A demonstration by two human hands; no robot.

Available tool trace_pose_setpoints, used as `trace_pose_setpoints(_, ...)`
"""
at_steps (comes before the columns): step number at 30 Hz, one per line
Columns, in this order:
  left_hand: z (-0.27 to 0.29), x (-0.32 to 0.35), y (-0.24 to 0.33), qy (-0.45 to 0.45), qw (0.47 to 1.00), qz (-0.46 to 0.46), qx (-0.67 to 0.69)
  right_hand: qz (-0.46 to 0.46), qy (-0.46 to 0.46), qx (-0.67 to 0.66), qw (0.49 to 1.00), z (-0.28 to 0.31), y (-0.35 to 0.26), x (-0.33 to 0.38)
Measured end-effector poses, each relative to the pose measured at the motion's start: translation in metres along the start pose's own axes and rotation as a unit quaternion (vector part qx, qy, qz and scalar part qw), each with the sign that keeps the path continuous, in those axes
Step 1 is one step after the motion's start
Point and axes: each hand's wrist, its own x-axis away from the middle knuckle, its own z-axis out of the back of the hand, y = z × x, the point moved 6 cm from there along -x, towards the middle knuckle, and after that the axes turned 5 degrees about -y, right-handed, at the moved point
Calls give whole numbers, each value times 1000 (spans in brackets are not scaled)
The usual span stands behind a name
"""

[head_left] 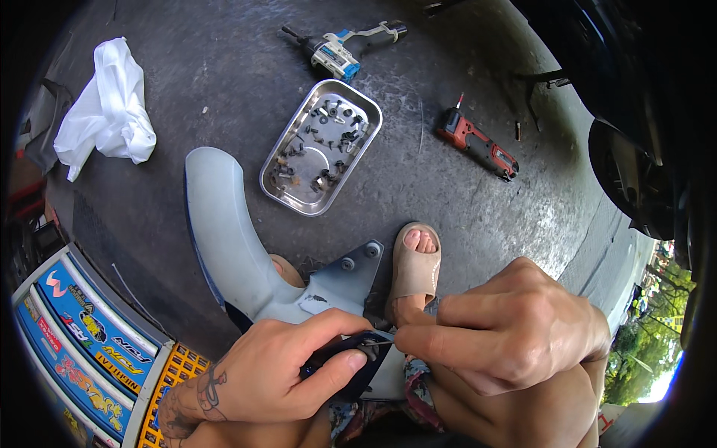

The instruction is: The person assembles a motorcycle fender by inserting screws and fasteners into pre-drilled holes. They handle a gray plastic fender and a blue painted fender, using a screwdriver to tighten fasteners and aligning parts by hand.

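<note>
Across my lap and between my legs lies a grey motorcycle fender (218, 201), its curved end pointing away and a bracket with two holes on its right side. My left hand (280, 366) is closed around the dark blue part (366, 377) at its near end, thumb and index finger gripping the edge. From the right, my right hand (515, 325) meets it with fingers pinched together. A thin metal piece runs from those fingertips to the blue part; its kind is too small to tell.
A metal tray (267, 175) of screws and clips sits beyond the fender. Past it lies a blue-and-white power tool (336, 56); a red cordless screwdriver (478, 145) lies at right. A white plastic bag (112, 104) and a stickered box (82, 343) are at left.
</note>
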Motion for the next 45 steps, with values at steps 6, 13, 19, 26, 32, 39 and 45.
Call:
trace_pose_setpoints(6, 1, 3, 2, 72, 997, -21, 2, -25, -9, 23, 999, 1, -9, 1)
trace_pose_setpoints(13, 3, 1, 10, 131, 983, -97, -82, 139, 91, 127, 978, 6, -24, 1)
trace_pose_setpoints(19, 9, 9, 22, 174, 978, -88, -74, 68, 83, 114, 988, 21, -39, -7)
trace_pose_setpoints(26, 15, 13, 26, 186, 974, -104, -79, -63, 76, 164, 981, 8, -43, -9)
trace_pose_setpoints(32, 19, 17, 26, 219, 965, -114, -91, 19, 147, 216, 965, 10, -50, -18)
trace_pose_setpoints(39, 34, 32, 39, 303, 930, -133, -158, 73, 117, 175, 975, 24, -58, -17)
trace_pose_setpoints(45, 38, 35, 52, 379, 884, -173, -212, 76, 151, 182, 969, 24, -61, -16)
